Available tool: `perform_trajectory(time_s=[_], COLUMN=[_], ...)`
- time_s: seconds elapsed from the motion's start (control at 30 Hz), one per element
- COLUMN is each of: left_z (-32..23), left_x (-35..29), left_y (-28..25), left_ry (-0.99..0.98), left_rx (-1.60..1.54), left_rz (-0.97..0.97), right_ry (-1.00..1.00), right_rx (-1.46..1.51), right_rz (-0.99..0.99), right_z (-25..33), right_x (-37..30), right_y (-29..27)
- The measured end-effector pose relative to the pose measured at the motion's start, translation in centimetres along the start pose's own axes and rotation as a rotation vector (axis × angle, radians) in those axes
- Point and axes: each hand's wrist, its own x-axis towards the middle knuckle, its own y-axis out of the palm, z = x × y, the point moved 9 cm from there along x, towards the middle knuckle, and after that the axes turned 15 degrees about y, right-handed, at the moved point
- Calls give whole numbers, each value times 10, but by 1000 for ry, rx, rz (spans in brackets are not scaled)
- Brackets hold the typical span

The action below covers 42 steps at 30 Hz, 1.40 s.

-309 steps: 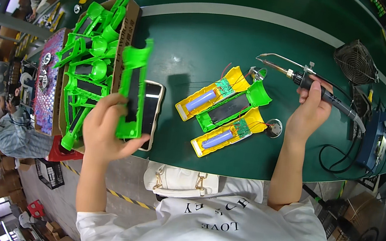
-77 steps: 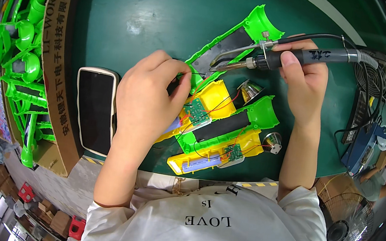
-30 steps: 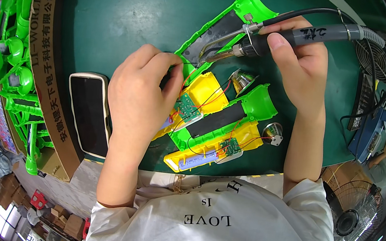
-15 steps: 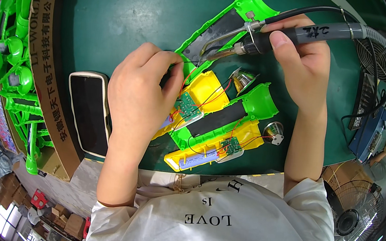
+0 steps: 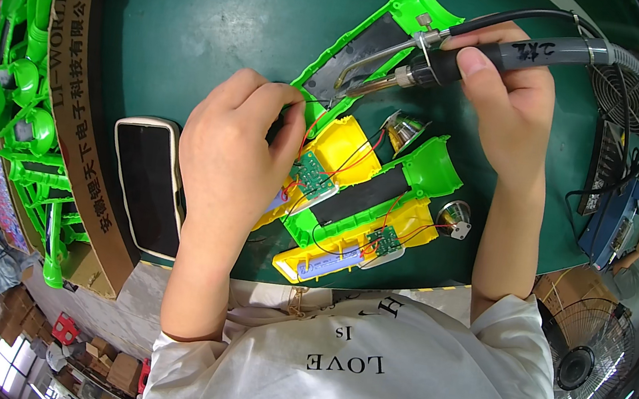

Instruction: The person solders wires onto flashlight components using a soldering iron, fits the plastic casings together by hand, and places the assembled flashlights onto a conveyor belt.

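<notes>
The right hand [image 5: 506,103], right of centre in the upper frame, wraps thumb and fingers around a soldering iron [image 5: 435,67], whose tip points down-left to the lower end of a dark panel [image 5: 362,56] in the upper green shell [image 5: 419,4]. A slim metal tube [image 5: 390,50] clamped along the iron ends just beside the tip. The left hand [image 5: 234,128], near the centre, has thumb and forefinger pressed together, seemingly pinching a thin dark wire [image 5: 313,102] that runs toward the tip; whether tip and wire touch is too small to tell. Good work here calls for a motionless pinch, fingertips well back from the hot metal, the tip resting lightly and briefly on the joint, and the iron's shaft clear of the green plastic rim and the red wire [image 5: 315,125] below. Just beneath, the upper yellow shell [image 5: 353,155] carries a circuit board [image 5: 311,174], its far end hidden by the left hand. The lower yellow shell [image 5: 420,214] cradles a lilac battery cell [image 5: 329,265] and a second circuit board [image 5: 385,242], and another green shell [image 5: 434,170] lies between the two. At the left edge, a cardboard box [image 5: 75,127] holds a jumbled heap of green shells [image 5: 31,131].
</notes>
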Motion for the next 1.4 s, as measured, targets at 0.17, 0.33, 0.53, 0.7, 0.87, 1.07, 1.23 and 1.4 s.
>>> perform_trajectory(time_s=[0.17,0.33,0.53,0.7,0.87,1.07,1.23,1.4], left_z=[0,-1,2,1,0,8,-31,-39], left_x=[0,1,-1,-4,-11,-46,-30,-14], left_y=[0,-1,0,-5,-14,-58,-41,-26], left_ry=[3,7,-22,3,-24,-175,122,113], left_rx=[6,7,16,31,-7,33,38,232], left_rz=[4,5,19,11,33,-315,-127,-75], right_ry=[94,57,34,101,57,249,211,113], right_rx=[-27,74,334,636,681,625,658,538], right_rz=[-102,-167,-174,-150,-22,-40,-50,-198], right_z=[-12,-10,-26,-46,-42,-49,-34,-10], right_x=[0,4,19,29,39,15,-10,-31], right_y=[-18,-34,-41,-36,-19,-5,-10,-31])
